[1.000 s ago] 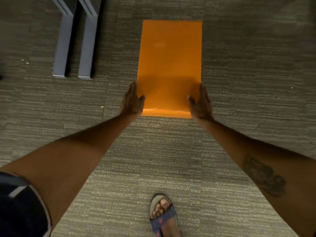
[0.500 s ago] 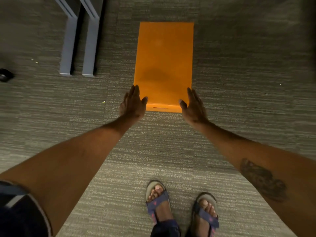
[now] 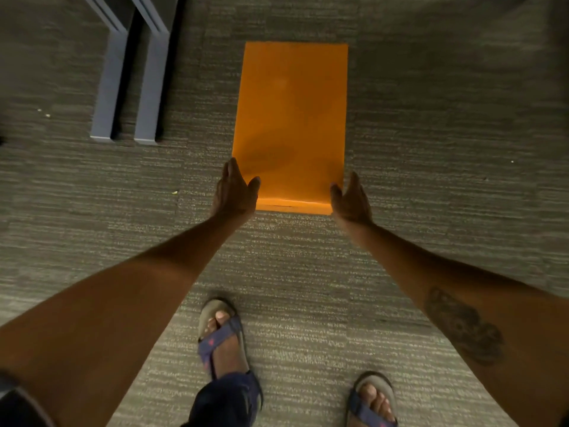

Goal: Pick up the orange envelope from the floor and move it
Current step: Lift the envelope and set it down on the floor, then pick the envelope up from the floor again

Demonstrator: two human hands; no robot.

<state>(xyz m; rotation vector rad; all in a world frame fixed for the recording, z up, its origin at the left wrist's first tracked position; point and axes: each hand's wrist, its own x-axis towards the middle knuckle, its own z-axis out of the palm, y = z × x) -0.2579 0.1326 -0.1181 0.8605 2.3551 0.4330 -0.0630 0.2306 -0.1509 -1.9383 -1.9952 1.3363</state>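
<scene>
The orange envelope (image 3: 292, 118) lies lengthwise on the grey carpet ahead of me. My left hand (image 3: 235, 189) is at its near left corner, thumb on top and fingers straight along the side edge. At the near right corner my right hand (image 3: 351, 198) is placed the same way, thumb resting on the envelope. Both palms face inward against the envelope's sides. Whether the near edge is off the carpet cannot be told.
Two grey metal furniture legs (image 3: 129, 87) rest on the carpet at the upper left. My sandalled feet (image 3: 221, 337) (image 3: 372, 399) stand behind the envelope. Small crumbs (image 3: 174, 192) dot the carpet on the left.
Half a second ago my hands lay flat and spread beside the near corners. Now they are turned edge-on with thumbs over the envelope. My right foot has shifted further right.
</scene>
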